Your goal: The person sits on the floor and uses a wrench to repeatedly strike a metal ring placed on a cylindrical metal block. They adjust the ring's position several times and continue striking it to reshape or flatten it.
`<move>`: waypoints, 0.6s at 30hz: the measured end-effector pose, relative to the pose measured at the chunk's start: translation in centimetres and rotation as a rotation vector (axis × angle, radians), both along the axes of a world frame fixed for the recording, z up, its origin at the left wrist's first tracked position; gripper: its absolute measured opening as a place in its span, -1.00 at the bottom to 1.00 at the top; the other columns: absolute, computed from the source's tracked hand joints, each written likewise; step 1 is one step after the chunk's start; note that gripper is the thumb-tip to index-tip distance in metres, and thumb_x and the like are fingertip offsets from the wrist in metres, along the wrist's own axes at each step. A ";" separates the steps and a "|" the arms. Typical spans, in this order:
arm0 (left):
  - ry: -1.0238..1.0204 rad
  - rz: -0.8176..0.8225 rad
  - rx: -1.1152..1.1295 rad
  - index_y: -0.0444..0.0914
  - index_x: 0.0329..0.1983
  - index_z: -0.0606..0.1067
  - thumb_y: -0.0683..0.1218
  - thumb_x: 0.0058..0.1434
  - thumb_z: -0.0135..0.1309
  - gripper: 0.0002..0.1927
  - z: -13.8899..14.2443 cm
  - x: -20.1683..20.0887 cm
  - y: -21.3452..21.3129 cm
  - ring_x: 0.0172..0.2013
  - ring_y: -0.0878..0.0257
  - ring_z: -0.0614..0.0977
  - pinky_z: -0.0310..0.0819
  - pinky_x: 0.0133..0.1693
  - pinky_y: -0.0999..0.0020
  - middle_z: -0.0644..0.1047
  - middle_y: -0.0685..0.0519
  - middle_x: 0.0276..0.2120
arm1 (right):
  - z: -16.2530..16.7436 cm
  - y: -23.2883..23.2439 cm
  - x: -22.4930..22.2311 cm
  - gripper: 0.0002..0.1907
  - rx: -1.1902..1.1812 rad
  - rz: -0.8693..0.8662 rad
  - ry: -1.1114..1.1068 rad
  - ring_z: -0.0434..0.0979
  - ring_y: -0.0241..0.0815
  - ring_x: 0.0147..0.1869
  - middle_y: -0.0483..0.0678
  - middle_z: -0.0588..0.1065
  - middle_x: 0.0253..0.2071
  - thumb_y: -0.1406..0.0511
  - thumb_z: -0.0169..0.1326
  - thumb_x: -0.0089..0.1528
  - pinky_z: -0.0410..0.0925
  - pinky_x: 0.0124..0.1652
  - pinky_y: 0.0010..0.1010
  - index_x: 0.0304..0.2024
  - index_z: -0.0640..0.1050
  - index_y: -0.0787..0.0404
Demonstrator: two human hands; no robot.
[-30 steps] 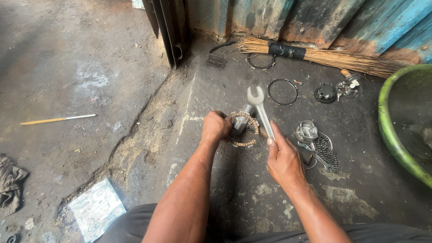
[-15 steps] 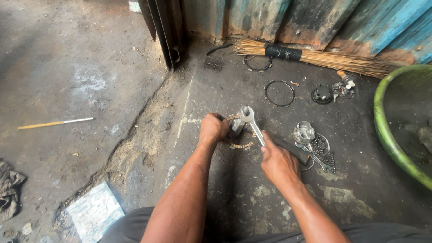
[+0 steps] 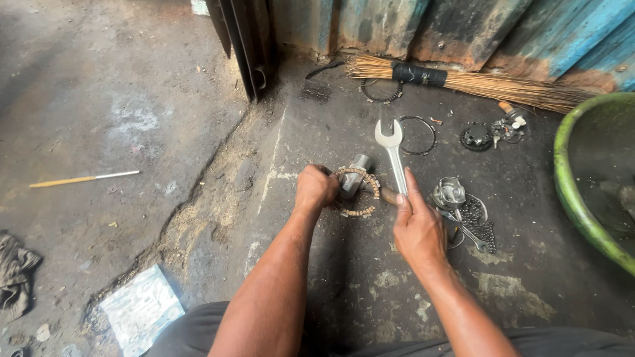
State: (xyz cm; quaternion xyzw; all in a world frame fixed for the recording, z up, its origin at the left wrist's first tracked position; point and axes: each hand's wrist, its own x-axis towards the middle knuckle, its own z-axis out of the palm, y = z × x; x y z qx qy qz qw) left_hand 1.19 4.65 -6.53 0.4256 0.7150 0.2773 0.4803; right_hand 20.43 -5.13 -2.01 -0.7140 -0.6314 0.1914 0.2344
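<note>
One view only — a camera worn on the head, looking steeply down and forward over the person's own forearms to a stained concrete floor. It sits close: the left hand and right hand fill the middle, with dark trousers cutting the bottom edge. The far edge of the frame reaches a corrugated metal wall, where a broom lies along its foot. A green basin is cropped at the right — its inside is dim and hard to read. With no second view, nothing overlaps.
</note>
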 end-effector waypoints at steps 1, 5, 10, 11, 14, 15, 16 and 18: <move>0.001 0.005 0.004 -0.43 -0.13 0.61 -0.15 0.24 0.06 -0.74 -0.1 0.0 0.0 -0.45 0.03 0.75 0.66 -0.36 0.18 0.68 -0.29 -0.32 | 0.1 0.0 0.0 -0.38 0.115 0.028 0.055 0.42 -0.32 -0.68 -0.32 0.60 -0.26 0.28 -0.12 0.35 0.29 -0.70 -0.46 0.47 0.13 0.03; 0.075 0.015 0.084 -0.39 -0.16 0.64 -0.14 0.20 0.11 -0.75 -0.5 0.2 0.2 -0.41 0.06 0.73 0.63 -0.30 0.21 0.66 -0.27 -0.32 | -0.3 0.2 -0.1 -0.41 -0.321 0.016 -0.197 0.43 -0.25 -0.60 -0.07 0.52 -0.58 0.15 -0.06 0.40 0.29 -0.52 -0.33 0.49 0.21 -0.20; 0.049 0.004 0.036 -0.38 -0.17 0.64 -0.15 0.23 0.06 -0.76 -0.5 0.1 0.1 -0.45 0.06 0.75 0.66 -0.33 0.20 0.67 -0.25 -0.40 | -0.9 0.3 0.1 -0.42 0.324 0.124 -0.010 0.53 -0.31 -0.49 -0.30 0.67 -0.22 0.18 -0.12 0.41 0.39 -0.41 -0.27 0.50 0.23 -0.02; 0.031 0.013 0.024 -0.38 -0.17 0.64 -0.15 0.23 0.06 -0.76 -0.4 0.0 0.1 -0.45 0.06 0.75 0.66 -0.34 0.19 0.67 -0.24 -0.40 | -0.8 0.3 0.1 -0.42 0.073 0.096 -0.071 0.52 -0.26 -0.51 -0.20 0.63 -0.32 0.17 -0.11 0.40 0.40 -0.41 -0.23 0.50 0.22 -0.10; -0.032 0.030 -0.003 -0.37 -0.17 0.64 -0.13 0.24 0.06 -0.76 -0.2 0.1 -0.1 -0.46 0.10 0.75 0.69 -0.36 0.17 0.67 -0.20 -0.41 | -0.5 0.5 0.3 -0.40 -0.398 0.013 -0.160 0.44 -0.16 -0.56 0.01 0.54 -0.52 0.15 -0.07 0.39 0.39 -0.44 -0.17 0.49 0.21 -0.26; -0.050 0.036 -0.012 -0.37 -0.17 0.64 -0.12 0.25 0.06 -0.76 -0.2 0.1 -0.1 -0.46 0.11 0.75 0.70 -0.37 0.16 0.68 -0.19 -0.41 | -0.4 0.5 0.3 -0.39 -0.372 0.005 -0.123 0.41 -0.18 -0.57 0.01 0.54 -0.50 0.17 -0.07 0.39 0.38 -0.48 -0.18 0.51 0.20 -0.24; -0.022 0.024 0.022 -0.36 -0.17 0.64 -0.10 0.25 0.07 -0.75 -0.3 0.1 -0.2 -0.48 0.11 0.74 0.68 -0.37 0.18 0.68 -0.19 -0.42 | -0.3 0.5 0.3 -0.38 -0.350 0.000 -0.086 0.37 -0.19 -0.59 0.01 0.55 -0.48 0.18 -0.07 0.39 0.37 -0.52 -0.20 0.52 0.19 -0.22; 0.035 -0.004 0.088 -0.35 -0.17 0.64 -0.08 0.25 0.08 -0.75 -0.4 0.1 -0.3 -0.51 0.11 0.73 0.64 -0.37 0.21 0.67 -0.19 -0.43 | -0.2 0.4 0.4 -0.43 0.153 0.158 -0.018 0.46 -0.36 -0.48 -0.07 0.62 -0.27 0.21 -0.09 0.43 0.39 -0.44 -0.41 0.51 0.21 -0.03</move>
